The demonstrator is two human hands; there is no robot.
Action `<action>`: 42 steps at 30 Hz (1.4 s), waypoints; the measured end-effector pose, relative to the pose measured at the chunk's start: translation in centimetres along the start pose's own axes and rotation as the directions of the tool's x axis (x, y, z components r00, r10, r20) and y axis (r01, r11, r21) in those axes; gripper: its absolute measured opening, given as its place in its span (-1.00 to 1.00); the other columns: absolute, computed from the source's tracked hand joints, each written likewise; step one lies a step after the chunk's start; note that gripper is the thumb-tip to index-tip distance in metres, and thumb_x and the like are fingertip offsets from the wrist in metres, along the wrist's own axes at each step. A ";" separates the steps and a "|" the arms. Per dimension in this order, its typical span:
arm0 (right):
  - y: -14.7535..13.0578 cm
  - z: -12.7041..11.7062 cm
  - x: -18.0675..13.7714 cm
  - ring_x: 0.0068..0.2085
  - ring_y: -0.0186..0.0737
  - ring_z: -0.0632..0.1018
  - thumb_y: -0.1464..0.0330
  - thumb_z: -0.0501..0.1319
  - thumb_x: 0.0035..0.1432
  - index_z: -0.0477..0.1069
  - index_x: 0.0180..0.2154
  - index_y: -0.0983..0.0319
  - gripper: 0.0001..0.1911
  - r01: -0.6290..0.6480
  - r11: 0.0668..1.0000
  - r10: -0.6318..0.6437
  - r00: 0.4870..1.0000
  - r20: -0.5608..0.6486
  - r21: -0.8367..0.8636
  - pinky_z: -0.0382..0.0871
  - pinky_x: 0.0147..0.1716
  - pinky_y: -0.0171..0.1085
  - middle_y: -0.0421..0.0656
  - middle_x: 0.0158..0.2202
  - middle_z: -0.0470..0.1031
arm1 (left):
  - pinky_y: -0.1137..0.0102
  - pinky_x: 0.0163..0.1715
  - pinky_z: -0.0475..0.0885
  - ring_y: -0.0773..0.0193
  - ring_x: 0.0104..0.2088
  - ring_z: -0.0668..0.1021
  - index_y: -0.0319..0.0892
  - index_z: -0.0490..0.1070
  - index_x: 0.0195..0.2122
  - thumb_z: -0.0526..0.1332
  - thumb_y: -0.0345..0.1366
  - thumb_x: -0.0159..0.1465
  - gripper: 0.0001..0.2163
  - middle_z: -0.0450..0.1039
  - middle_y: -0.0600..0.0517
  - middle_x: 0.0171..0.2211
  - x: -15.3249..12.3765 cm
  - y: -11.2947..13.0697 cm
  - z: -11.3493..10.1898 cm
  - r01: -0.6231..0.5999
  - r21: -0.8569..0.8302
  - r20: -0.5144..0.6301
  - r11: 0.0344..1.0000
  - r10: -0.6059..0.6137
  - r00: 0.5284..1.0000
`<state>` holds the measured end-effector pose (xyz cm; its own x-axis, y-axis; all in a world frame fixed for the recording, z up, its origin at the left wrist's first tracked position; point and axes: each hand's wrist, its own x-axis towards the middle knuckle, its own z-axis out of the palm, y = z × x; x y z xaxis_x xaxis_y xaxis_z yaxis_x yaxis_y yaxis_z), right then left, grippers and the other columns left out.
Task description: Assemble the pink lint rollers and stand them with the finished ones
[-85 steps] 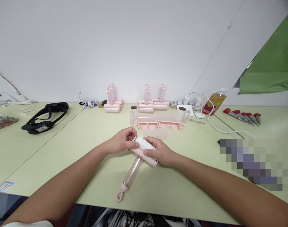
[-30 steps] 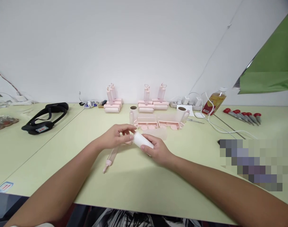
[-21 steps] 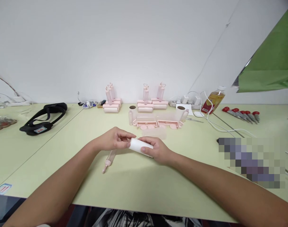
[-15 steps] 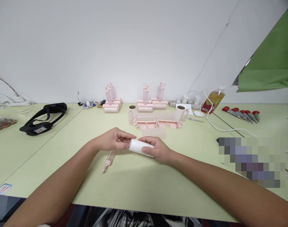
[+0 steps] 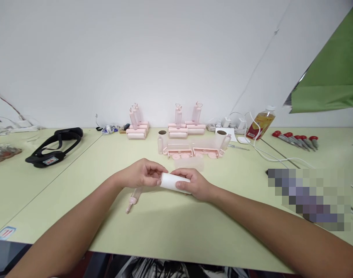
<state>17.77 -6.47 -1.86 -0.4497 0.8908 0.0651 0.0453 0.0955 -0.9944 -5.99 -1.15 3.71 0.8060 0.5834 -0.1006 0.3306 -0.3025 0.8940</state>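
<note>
A white lint roll (image 5: 173, 182) lies almost level between my hands, over the middle of the table. My right hand (image 5: 195, 184) is closed around its right end, thumb along the near side. At the left end, the thumb and fingers of my left hand (image 5: 146, 173) pinch the rim; what sits inside that end is hidden. Below my left hand, a clear pink-tipped handle (image 5: 133, 199) rests on the table, its upper part partly covered. Just beyond my hands lies a translucent cover (image 5: 189, 163), with open pink cases (image 5: 180, 152) holding round discs behind it.
Assembled pink rollers (image 5: 136, 134) with upright handles stand along the wall. Two rolls with brown cores (image 5: 221, 133) stand behind the cases. At right are a drink bottle (image 5: 261, 122), white cables (image 5: 269, 157) and red-topped tools (image 5: 296, 139). A black headset (image 5: 53, 148) lies at left.
Both hands and the lint roll appear slightly further right and lower in the picture, as the view shifts a little. The grip looks the same.
</note>
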 end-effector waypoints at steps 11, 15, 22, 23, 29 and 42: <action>0.6 -0.2 -0.2 -0.41 -0.34 0.41 0.17 0.32 0.05 0.46 -0.09 0.27 -0.58 0.057 0.997 -0.058 0.998 -0.016 -0.050 0.26 -0.47 -0.38 -0.15 -0.31 0.45 | 0.49 -0.36 0.34 0.34 -0.38 0.44 -0.21 0.50 -0.09 0.21 -0.45 0.03 -0.63 0.45 0.08 -0.40 0.2 0.3 0.6 -0.003 0.081 -0.048 0.997 0.007 0.999; 0.6 -0.2 -0.3 -0.54 -0.37 0.40 0.12 0.25 0.10 0.39 -0.01 0.25 -0.52 0.006 0.999 -0.003 0.997 -0.072 0.040 0.24 -0.64 -0.41 -0.19 -0.40 0.40 | 0.47 -0.33 0.37 0.32 -0.36 0.46 -0.22 0.48 -0.08 0.24 -0.43 0.05 -0.63 0.47 0.06 -0.37 0.3 -0.1 0.4 -0.002 0.001 -0.079 1.000 0.002 0.997; 0.5 -1.0 0.0 -0.47 -0.14 0.57 0.27 0.09 0.07 0.35 0.02 0.31 -0.52 0.007 0.920 0.024 0.997 -0.074 0.391 0.40 -0.72 -0.28 -0.04 -0.28 0.49 | 0.42 -0.32 0.44 0.31 -0.38 0.51 -0.24 0.48 -0.09 0.28 -0.37 0.09 -0.68 0.51 0.00 -0.32 0.5 -1.2 -0.9 -0.028 -0.158 -0.136 0.987 0.006 0.991; 0.5 -1.1 0.0 -0.45 -0.11 0.57 0.30 0.10 0.03 0.36 0.03 0.33 -0.50 -0.007 0.913 0.033 0.998 -0.056 0.408 0.42 -0.70 -0.27 -0.05 -0.33 0.50 | 0.42 -0.31 0.45 0.31 -0.38 0.52 -0.25 0.48 -0.09 0.28 -0.37 0.11 -0.69 0.52 0.00 -0.32 0.5 -1.4 -1.2 -0.029 -0.170 -0.140 0.985 0.005 0.990; 0.8 -1.1 0.2 -0.38 -0.10 0.60 0.44 0.16 -0.05 0.36 0.08 0.36 -0.42 -0.096 0.918 0.089 0.995 0.038 0.384 0.53 -0.52 -0.19 -0.04 -0.34 0.54 | 0.37 -0.33 0.48 0.29 -0.41 0.53 -0.26 0.48 -0.11 0.30 -0.34 0.12 -0.71 0.53 -0.02 -0.34 0.4 -2.3 -2.4 -0.007 -0.259 -0.116 0.966 -0.024 0.993; 1.0 -1.4 0.1 -0.39 -0.14 0.62 0.39 0.23 -0.02 0.40 0.07 0.34 -0.46 -0.099 0.910 0.085 0.995 0.052 0.402 0.55 -0.45 -0.17 -0.04 -0.32 0.58 | 0.34 -0.31 0.49 0.28 -0.40 0.54 -0.27 0.46 -0.10 0.29 -0.32 0.14 -0.70 0.53 -0.04 -0.34 0.4 -2.4 -2.4 0.006 -0.281 -0.086 0.960 -0.031 0.996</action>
<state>18.96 -5.67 -2.70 -0.4897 0.8716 -0.0243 -0.2726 -0.1795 -0.9452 -7.60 1.65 2.54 0.7504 0.6548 -0.0905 0.1837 -0.0751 0.9801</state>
